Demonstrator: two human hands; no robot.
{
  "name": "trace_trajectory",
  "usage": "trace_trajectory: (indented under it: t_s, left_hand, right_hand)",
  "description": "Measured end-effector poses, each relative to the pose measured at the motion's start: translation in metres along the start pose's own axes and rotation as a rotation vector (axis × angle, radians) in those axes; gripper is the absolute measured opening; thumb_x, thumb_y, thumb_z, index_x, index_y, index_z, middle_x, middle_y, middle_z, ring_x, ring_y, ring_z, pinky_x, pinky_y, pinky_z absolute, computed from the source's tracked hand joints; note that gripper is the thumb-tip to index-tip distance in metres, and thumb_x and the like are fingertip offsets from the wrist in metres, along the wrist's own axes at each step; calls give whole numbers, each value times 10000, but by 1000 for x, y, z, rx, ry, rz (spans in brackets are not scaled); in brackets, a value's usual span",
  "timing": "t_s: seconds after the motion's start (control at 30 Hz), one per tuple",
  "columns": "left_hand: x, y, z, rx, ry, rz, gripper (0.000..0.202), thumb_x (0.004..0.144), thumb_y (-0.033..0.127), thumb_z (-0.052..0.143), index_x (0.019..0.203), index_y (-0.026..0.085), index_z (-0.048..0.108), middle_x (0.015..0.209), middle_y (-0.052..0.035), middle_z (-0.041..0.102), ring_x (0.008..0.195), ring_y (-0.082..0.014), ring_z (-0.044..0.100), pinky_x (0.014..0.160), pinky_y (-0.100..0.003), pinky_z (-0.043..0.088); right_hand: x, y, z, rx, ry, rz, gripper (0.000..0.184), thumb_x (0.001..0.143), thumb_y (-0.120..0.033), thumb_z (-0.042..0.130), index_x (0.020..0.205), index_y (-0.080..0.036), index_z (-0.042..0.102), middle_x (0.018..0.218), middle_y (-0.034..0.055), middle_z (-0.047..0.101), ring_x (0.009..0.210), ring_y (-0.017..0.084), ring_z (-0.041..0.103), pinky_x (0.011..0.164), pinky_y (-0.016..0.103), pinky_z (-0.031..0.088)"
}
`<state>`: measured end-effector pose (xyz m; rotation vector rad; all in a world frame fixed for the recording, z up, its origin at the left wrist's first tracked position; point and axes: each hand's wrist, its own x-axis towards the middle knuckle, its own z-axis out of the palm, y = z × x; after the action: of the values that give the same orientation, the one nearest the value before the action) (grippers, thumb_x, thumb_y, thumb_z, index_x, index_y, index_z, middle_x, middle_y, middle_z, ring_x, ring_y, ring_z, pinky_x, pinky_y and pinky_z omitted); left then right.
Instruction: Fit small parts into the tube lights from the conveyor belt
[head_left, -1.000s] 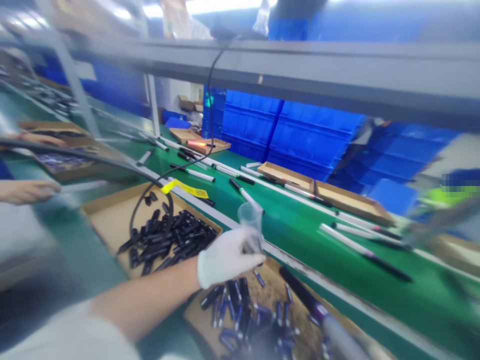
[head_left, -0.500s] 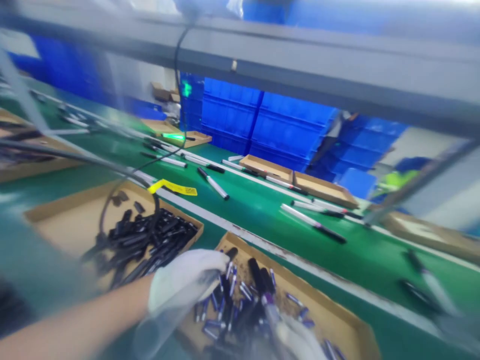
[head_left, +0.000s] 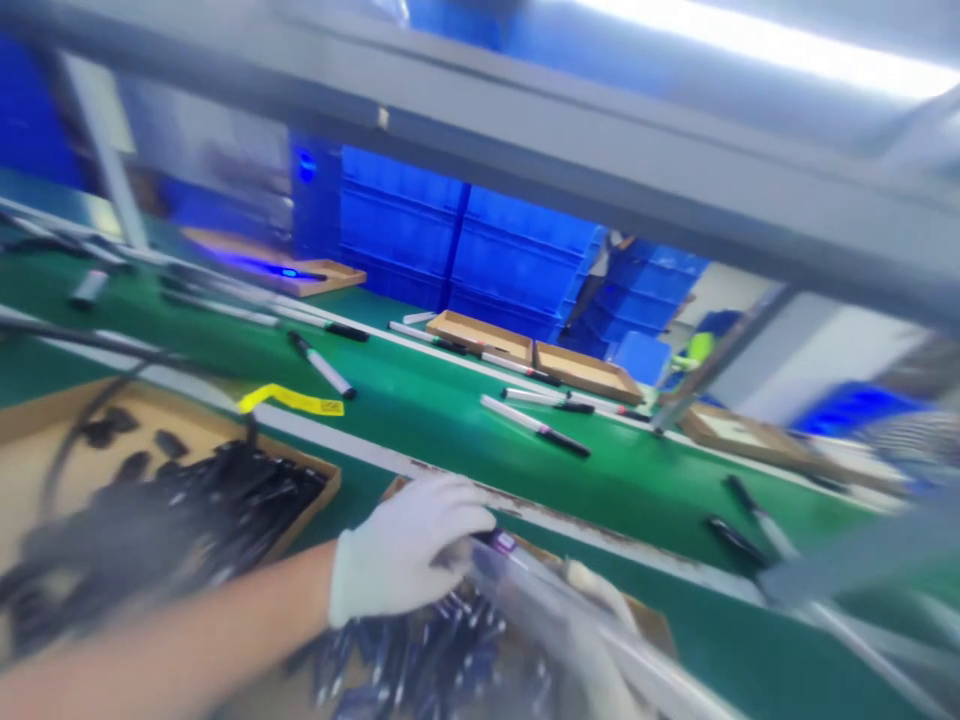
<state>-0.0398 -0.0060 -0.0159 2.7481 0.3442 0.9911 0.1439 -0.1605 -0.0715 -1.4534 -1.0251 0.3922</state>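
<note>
- Work over cardboard tray (head_left: 654, 622), best for catching drops.
- Grips purple-banded tube (head_left: 559, 592) above tray, upper end in left hand (head_left: 412, 545); cannot tell right hand's (head_left: 600, 590) grip, blurred.
- Should align 2 hands, leaving purple band (head_left: 504, 541) uncovered.

A factory: green belt (head_left: 420, 430), blue crates (head_left: 517, 255).

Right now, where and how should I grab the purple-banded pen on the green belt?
Probably pinch the purple-banded pen across its mid-barrel, from above and the near side: it's slender and lies flat, with other pens close behind.
</note>
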Motion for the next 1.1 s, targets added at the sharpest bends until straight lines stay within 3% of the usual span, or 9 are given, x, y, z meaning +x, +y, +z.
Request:
trace_trajectory:
  t_s: [0.13,0.23,0.33,0.43,0.57,0.67,0.83,1.1]
  left_hand:
    - [38,-3,17,76,-150,42,328,727,146,535,1046,209,574,1003,-55,624,941,-210,554,875,-352,432]
    - [68,-31,21,195,-220,-22,275,741,159,524,1001,216,592,953,-49,634,916,-220,569,853,-362,430]
    - [88,-82,25,342,-238,-176,263,748,184,492,983,211,609,933,-63,649,916,-248,585,824,-375,439]
    - [89,-137,34,451,-262,-347,286,795,244,435,1018,203,609,921,-82,655,879,-260,602,782,-376,453]
    - [67,-178,52,534,-256,-482,514,757,387,505,1209,145,545,1100,-150,616,1016,-323,559,861,-429,439]
    - [48,-184,65,538,-240,-474,620,711,457,541,1250,152,533,1261,-167,539,1178,-367,460,954,-476,391]
    - [33,-188,74,625,-201,-436,513,749,453,478,1149,158,607,1224,-148,578,1195,-346,462,1019,-469,358]
    - [23,-184,73,662,-122,-341,354,767,370,480,990,176,674,1136,-123,614,1157,-314,492,1038,-468,367]
  right_hand:
    - [21,16,5,-37,13,50,410,854,-455,515,1158,-180,531,1155,79,574,993,197,576,845,425,505]
    - [43,41,-13,-91,-3,111,477,817,-498,549,1164,-171,534,1132,96,612,982,201,602,855,419,510]
    - [71,75,-53,-229,6,211,567,736,-569,564,1122,-153,555,1169,128,617,1067,226,587,934,382,479]
    - [103,108,-104,-423,41,302,619,676,-595,520,1083,-129,554,1190,148,604,1123,246,558,1002,360,423]
    - [150,138,-163,-771,46,406,489,776,-399,474,1151,-90,531,1216,173,568,1141,258,537,1036,387,363]
    - [183,152,-192,-1032,56,484,496,814,-277,494,1246,-36,452,1287,221,490,1208,288,467,1041,447,331]
    - [225,173,-223,-1330,33,545,511,821,-237,508,1289,-70,387,1288,187,477,1172,269,480,991,434,369]
    - [259,203,-249,-1482,8,637,382,868,-210,272,1113,-106,545,1125,210,579,986,298,591,790,444,449]
